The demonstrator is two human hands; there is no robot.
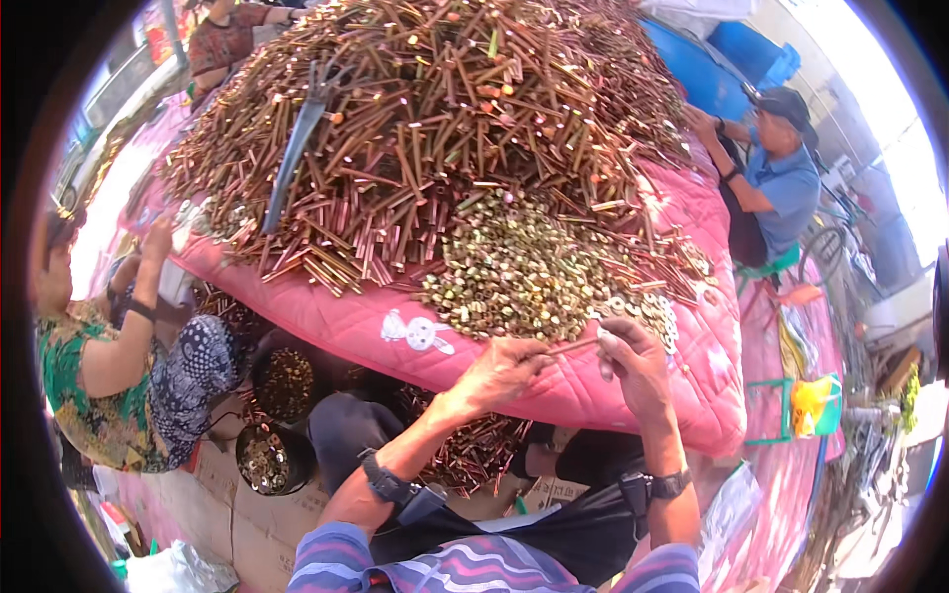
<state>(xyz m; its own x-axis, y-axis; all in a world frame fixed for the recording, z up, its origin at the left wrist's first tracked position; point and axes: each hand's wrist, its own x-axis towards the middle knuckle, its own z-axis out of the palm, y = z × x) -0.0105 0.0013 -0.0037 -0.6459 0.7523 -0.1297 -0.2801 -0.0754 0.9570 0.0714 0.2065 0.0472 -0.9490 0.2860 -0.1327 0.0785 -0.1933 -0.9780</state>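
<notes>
A thin copper-coloured bolt [573, 346] spans the gap between my hands, above the near edge of the pink quilted cover [534, 395]. My left hand [509, 371] is closed round its left end. At the other end, the fingers of my right hand [636, 364] are pinched together; something small and pale shows at their tips, too small to name. Just beyond my hands lies a heap of brass-coloured nuts [524, 267], with flat washers [657, 314] beside it on the right. A large mound of similar bolts [425, 128] rises behind the nuts.
A blue-handled hand rake [293, 163] lies on the mound. People sit at the left [109, 366] and right [781, 178]; another person [222, 44] is at the far left. Dark buckets of metal parts [265, 460] stand below the cover's left edge. Loose bolts [474, 455] lie below the table edge.
</notes>
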